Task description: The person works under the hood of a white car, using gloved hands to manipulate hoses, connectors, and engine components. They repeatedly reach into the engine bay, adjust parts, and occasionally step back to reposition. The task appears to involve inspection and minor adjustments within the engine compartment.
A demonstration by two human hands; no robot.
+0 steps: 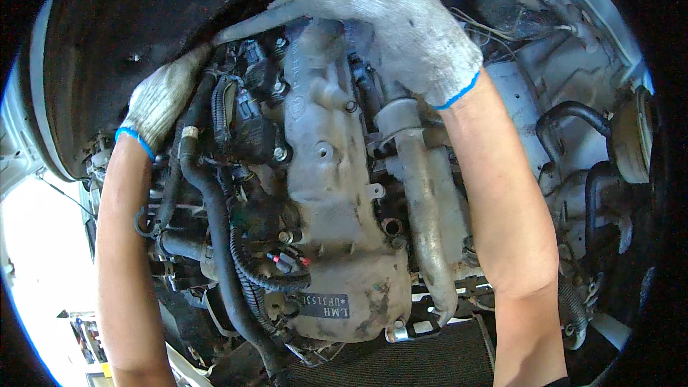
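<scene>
1. The engine bay [512, 93] fills most of my view, its pale metal dusty along the right side.
2. A black panel [129, 29] overhangs the bay's upper-left corner and crowds the space there.
3. Down the middle I have the engine's grey metal cover [333, 229], grimy all over, with dark stains toward its near edge.
4. Past the bay's lower-left corner, the room [43, 265] is mostly white glare.
5. The right forearm [512, 186] hides part of the bay's right half from me; the left forearm [122, 244] runs up its left edge.
6. A finned radiator [401, 358] lies across the near edge.
7. The grey pipe [258, 23] crosses the bay's far edge, over the cover's far end.
8. My gloved right hand [401, 25] lies over that pipe; its fingertips are hidden, so I cannot tell whether it is clenched.
9. My gloved left hand [163, 100] reaches the pipe's left end; its grasp I cannot tell either.
10. A black hose [217, 208] curves between the cover and the left forearm.
</scene>
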